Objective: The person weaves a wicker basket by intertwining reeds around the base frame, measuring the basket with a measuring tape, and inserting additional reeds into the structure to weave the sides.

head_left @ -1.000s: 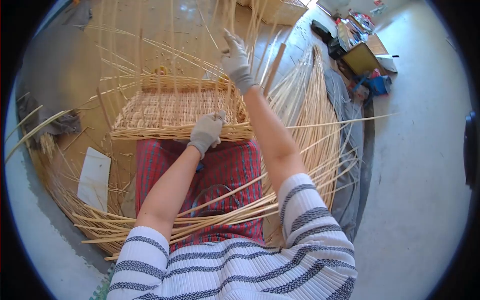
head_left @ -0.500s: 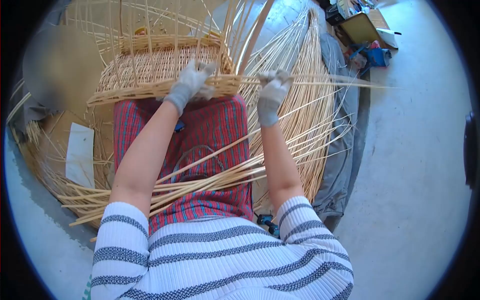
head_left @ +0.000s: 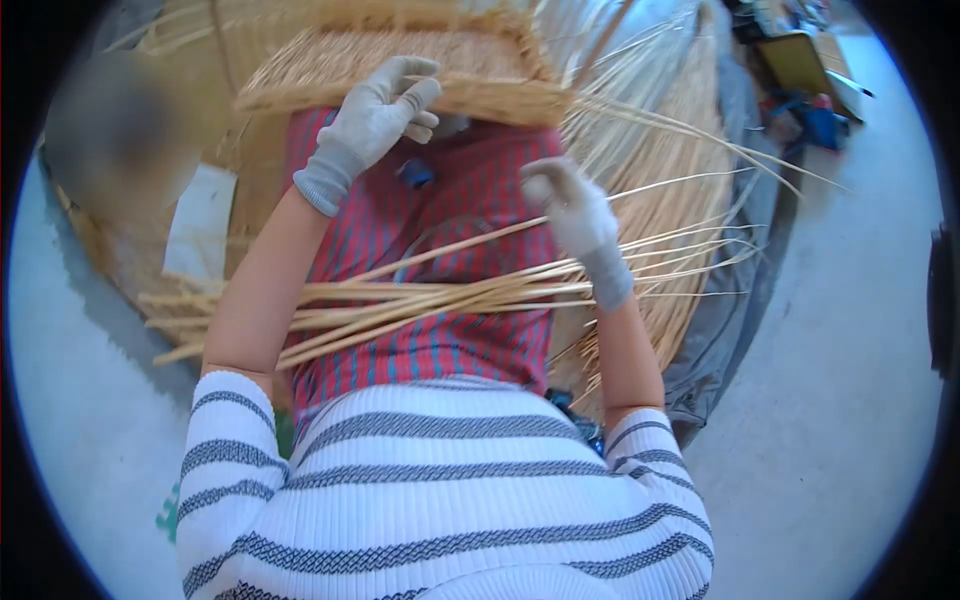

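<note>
The basket [head_left: 480, 55] lay at the far end of the checked cloth [head_left: 430, 355] over the person's lap, its near edge blurred. The gloved left hand [head_left: 375, 125] was half open at that edge, fingers loosely spread and gripping nothing visible; whether it touched the weave could not be told. The right hand [head_left: 580, 215] was curled above the lap's right side, where a rod passed behind or through it; blur hid whether it had hold. Other rods [head_left: 490, 295] lay across the cloth. With no firm grip showing, the basket could have slid or tipped if the knees shifted. A hard pull on one rod might have dragged its neighbours along, or snapped it if dry.
</note>
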Action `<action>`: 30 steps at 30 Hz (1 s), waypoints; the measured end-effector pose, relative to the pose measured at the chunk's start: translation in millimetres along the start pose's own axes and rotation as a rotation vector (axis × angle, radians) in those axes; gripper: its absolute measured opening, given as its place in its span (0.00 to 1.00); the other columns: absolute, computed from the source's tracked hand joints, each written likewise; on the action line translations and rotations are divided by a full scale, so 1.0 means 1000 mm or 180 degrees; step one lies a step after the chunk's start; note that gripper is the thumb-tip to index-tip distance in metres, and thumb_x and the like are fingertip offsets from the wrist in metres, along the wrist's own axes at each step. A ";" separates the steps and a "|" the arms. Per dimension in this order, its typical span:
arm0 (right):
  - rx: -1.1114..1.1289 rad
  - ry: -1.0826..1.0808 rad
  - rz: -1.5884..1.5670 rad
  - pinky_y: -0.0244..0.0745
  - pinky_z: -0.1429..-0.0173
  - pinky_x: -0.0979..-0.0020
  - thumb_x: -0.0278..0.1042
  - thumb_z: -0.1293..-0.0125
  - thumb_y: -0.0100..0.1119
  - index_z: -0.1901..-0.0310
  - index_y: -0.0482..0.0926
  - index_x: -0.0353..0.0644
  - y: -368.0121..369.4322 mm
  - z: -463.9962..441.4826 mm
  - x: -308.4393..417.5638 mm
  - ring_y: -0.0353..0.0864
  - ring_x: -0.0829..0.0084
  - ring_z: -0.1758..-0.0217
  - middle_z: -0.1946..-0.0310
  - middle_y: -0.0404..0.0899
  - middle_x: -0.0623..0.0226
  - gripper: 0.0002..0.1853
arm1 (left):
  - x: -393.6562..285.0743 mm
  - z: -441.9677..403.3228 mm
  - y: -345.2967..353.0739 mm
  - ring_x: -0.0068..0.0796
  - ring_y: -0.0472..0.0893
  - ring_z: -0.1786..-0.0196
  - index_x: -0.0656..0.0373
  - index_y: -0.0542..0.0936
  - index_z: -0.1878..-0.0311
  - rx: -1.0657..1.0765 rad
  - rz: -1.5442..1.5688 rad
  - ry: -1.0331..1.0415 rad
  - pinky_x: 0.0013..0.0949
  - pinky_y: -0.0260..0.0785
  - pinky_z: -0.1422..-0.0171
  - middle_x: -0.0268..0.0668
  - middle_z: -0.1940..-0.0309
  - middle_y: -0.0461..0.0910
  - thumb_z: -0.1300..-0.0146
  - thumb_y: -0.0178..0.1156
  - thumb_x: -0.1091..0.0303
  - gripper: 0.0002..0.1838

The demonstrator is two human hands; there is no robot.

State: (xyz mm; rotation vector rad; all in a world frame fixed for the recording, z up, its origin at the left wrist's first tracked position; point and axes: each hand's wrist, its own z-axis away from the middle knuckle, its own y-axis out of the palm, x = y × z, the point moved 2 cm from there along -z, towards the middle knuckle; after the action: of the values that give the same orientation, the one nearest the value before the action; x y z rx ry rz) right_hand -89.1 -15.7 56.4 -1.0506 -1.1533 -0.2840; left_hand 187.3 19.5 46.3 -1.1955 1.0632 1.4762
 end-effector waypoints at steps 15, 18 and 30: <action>0.0191 0.0419 -0.0504 0.73 0.42 0.68 0.28 0.33 0.61 0.40 0.73 0.39 0.031 0.007 0.065 0.78 0.70 0.47 0.51 0.80 0.62 0.20 | 0.004 0.104 -0.090 0.22 0.78 0.60 0.63 0.79 0.57 -0.0036 -0.1490 0.0839 0.30 0.71 0.49 0.33 0.66 0.80 0.31 0.58 0.71 0.05; 0.0100 -0.1012 -0.2281 0.74 0.38 0.60 0.27 0.29 0.56 0.33 0.63 0.39 0.049 -0.010 0.077 0.75 0.63 0.38 0.37 0.70 0.55 0.25 | 0.007 0.090 -0.053 0.24 0.78 0.62 0.61 0.80 0.58 0.0711 -0.0979 0.0588 0.30 0.71 0.53 0.36 0.70 0.80 0.32 0.62 0.64 0.09; -0.2003 -0.0221 -0.1957 0.89 0.55 0.68 0.23 0.29 0.54 0.52 0.72 0.41 -0.014 -0.061 0.039 0.85 0.66 0.57 0.58 0.80 0.59 0.07 | -0.028 0.015 -0.108 0.48 0.82 0.50 0.38 0.68 0.31 -0.0342 -0.4333 -0.0309 0.40 0.75 0.45 0.46 0.42 0.77 0.42 0.68 0.61 0.35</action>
State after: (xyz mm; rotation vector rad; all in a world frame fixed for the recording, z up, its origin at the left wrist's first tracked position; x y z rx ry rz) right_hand -44.7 -60.1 95.8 -1.2211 -1.4776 -1.1600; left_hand 293.1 50.8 69.2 -1.4192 -0.0470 0.4777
